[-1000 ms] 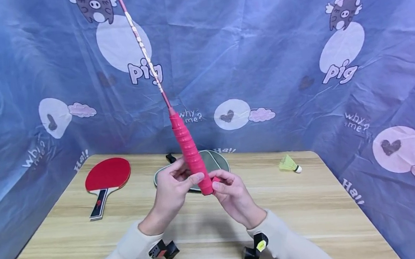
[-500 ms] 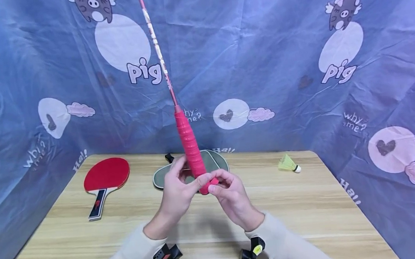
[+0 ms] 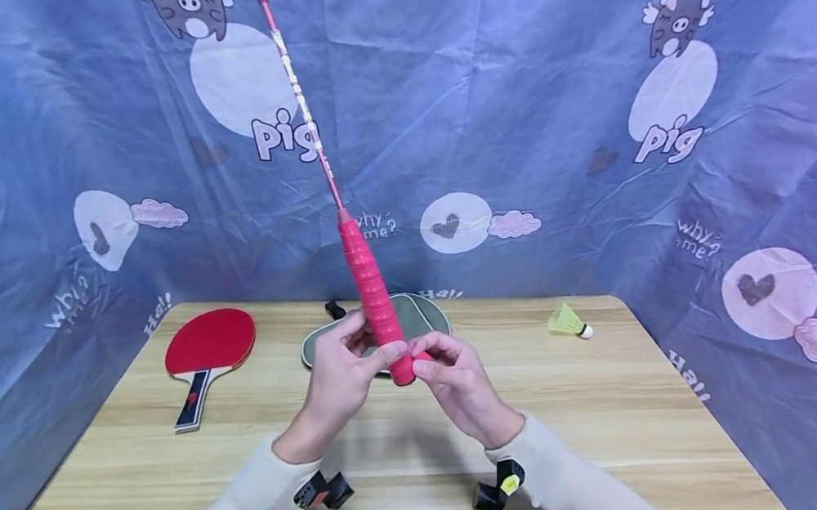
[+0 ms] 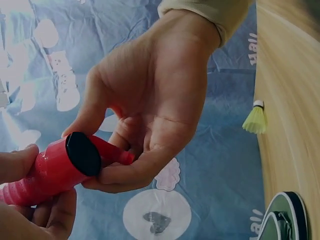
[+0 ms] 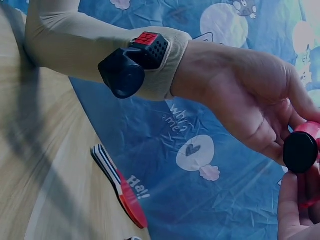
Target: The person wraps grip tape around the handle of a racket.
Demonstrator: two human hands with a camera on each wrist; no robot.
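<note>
A badminton racket (image 3: pixel 369 275) with a ribbed pink-red wrapped handle stands tilted, its thin shaft leaning up to the left; the head lies out of view. My left hand (image 3: pixel 335 377) grips the lower handle, thumb across the front and fingers behind. Beside the butt, my right hand (image 3: pixel 461 381) pinches a loose strip of red grip tape (image 4: pixel 114 150) between thumb and fingers. That strip comes off the handle near its end in the left wrist view. The black butt cap (image 4: pixel 84 154) faces that camera, and the right wrist view shows it between both hands.
On the wooden table (image 3: pixel 544 439), a red table tennis bat (image 3: pixel 212 341) lies at left. Behind the hands is a grey-green racket-shaped case (image 3: pixel 422 319). A yellow shuttlecock (image 3: pixel 568 322) lies at back right. Blue printed cloth (image 3: pixel 550 110) surrounds the table.
The racket's shaft swung right, then partly back left. My hands came closer together at the butt and have since parted slightly, left hand still gripping the handle and right still pinching the tape.
</note>
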